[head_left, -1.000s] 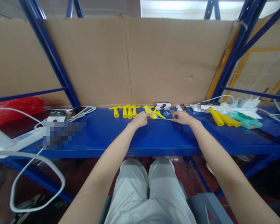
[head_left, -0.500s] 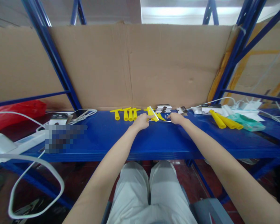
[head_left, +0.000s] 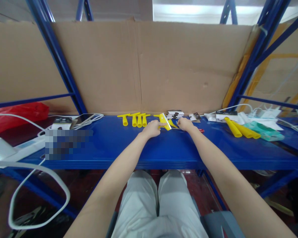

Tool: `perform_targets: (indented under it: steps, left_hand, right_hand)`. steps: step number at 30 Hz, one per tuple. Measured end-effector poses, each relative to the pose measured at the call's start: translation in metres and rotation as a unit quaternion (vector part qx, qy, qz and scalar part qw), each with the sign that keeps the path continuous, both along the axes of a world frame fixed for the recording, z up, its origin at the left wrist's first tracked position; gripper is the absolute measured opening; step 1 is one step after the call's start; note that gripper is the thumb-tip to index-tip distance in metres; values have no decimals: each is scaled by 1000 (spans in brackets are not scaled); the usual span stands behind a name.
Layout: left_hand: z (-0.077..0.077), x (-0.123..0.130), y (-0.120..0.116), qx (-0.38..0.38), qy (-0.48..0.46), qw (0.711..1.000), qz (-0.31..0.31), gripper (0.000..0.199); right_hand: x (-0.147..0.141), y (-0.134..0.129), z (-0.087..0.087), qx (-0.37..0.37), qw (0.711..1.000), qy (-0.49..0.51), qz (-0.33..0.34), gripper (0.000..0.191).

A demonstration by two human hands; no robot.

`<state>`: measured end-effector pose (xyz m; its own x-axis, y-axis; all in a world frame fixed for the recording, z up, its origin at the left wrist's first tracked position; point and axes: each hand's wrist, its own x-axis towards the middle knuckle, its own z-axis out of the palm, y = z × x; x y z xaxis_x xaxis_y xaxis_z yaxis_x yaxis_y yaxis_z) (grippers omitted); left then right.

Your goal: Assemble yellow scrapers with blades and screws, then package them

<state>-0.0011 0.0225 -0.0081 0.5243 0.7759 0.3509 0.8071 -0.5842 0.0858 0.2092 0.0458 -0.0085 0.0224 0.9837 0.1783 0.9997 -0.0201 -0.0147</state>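
A broad cardboard panel (head_left: pixel 99 66) closes off the back of my view, and a long blue surface (head_left: pixel 119 148) runs the width in front of it. Towards the right end I see a green packet (head_left: pixel 264 131), with three yellow handles (head_left: pixel 232 128) lying just beside it. At the centre I have both hands over the surface. The left hand (head_left: pixel 152 129) is closed on a yellow tool (head_left: pixel 162 119) at the near side, one finger stretched along it; the tool is tilted, its pale strip slanting down towards the right. The right hand (head_left: pixel 185 124) is just beyond that strip, fingers drawn together, but I cannot tell whether they pinch anything. A row of four yellow T-shaped pieces (head_left: pixel 139 121) lies left of the left hand, and a stack of cards (head_left: pixel 175 114) sits behind the gap between the hands. Smallest of all, a bit of a red item (head_left: pixel 201 130) shows beside the right wrist. I judge the step in hand to be steadying the tool for close fingerwork near its strip. The next move, as I read it, calls for a firm left grip and a careful right-hand approach, clear of the strip's edge.
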Motion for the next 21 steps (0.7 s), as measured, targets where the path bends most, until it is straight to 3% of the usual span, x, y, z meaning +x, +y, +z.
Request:
perform_targets:
  steps: [10, 16, 21]
  left_hand:
    - [-1, 0, -1, -8, -8, 1000, -21, 51]
    - [-2, 0, 0, -5, -5, 1000, -28, 49]
    - [-3, -1, 1, -1, -1, 1000, -25, 48]
  right_hand:
    - [11, 20, -10, -7, 994, 92, -64, 22]
    - [15, 23, -10, 4, 993, 93, -76, 33]
    - [12, 17, -9, 27, 989, 124, -79, 20]
